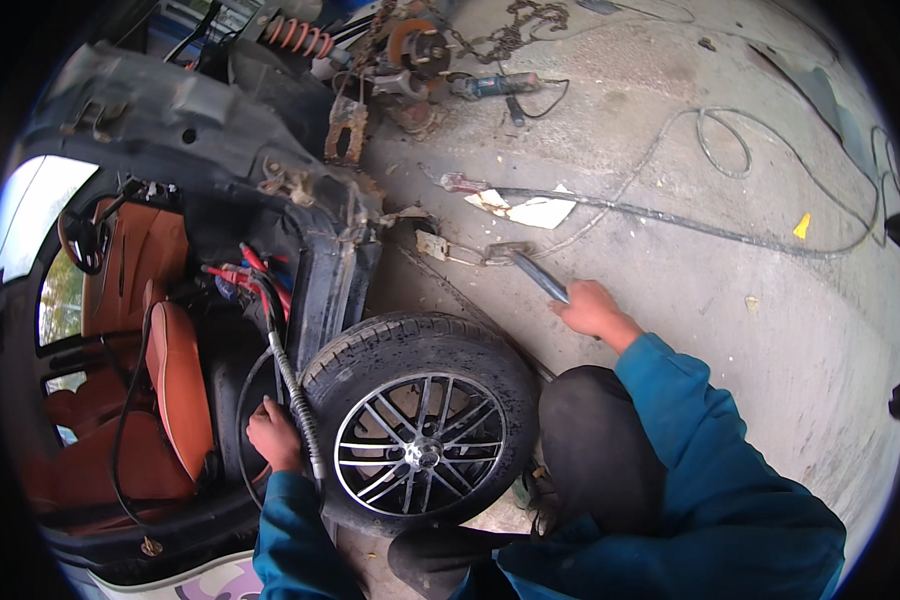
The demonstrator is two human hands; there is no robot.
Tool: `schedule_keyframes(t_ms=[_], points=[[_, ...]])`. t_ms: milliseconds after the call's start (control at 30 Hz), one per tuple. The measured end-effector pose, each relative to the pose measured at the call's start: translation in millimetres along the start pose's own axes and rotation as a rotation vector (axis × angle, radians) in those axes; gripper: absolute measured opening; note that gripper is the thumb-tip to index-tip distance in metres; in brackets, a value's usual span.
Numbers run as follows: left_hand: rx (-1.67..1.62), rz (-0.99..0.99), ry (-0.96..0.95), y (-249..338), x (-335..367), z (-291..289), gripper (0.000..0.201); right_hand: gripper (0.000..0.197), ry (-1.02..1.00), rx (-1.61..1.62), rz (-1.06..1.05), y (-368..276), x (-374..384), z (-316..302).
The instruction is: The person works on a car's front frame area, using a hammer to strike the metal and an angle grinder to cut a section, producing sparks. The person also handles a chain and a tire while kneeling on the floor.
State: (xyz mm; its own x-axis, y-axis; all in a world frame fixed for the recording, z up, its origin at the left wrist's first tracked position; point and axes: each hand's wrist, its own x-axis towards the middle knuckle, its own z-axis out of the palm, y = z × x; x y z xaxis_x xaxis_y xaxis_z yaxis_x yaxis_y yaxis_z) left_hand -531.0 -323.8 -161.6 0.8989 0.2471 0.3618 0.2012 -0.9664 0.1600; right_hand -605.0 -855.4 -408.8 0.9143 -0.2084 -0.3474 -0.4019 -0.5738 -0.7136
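Observation:
My right hand (594, 311) is wrapped round the handle of a hammer (542, 277). Its dull head points away from me, close above the concrete beside a rusty metal bracket (432, 246). On the left, my closed left hand (273, 435) is between the car's door opening and a wheel (425, 455) with a black tyre and silver spokes. A spring-wrapped hose (300, 405) runs right beside its fingers. What those fingers grip, if anything, is hidden. The wheel lies flat in front of my knees.
The stripped car body (200, 110) with orange seats (180, 360) fills the left. Red-handled tools (255, 262) lie inside it. Beyond are an angle grinder (495, 86), a chain (515, 35) and a brake disc (420, 48). A cable (670, 212) loops across the floor.

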Motion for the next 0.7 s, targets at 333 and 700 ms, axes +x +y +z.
schedule_keyframes(t_ms=[333,700], points=[[0.009,0.079,-0.004,-18.0,7.4,8.0,0.047,0.032,0.679,-0.37,-0.159,155.0,-70.2,-61.8],[-0.059,0.121,0.014,-24.6,8.2,6.0,0.047,0.055,0.806,-0.504,-0.072,222.9,-30.0,-99.0]])
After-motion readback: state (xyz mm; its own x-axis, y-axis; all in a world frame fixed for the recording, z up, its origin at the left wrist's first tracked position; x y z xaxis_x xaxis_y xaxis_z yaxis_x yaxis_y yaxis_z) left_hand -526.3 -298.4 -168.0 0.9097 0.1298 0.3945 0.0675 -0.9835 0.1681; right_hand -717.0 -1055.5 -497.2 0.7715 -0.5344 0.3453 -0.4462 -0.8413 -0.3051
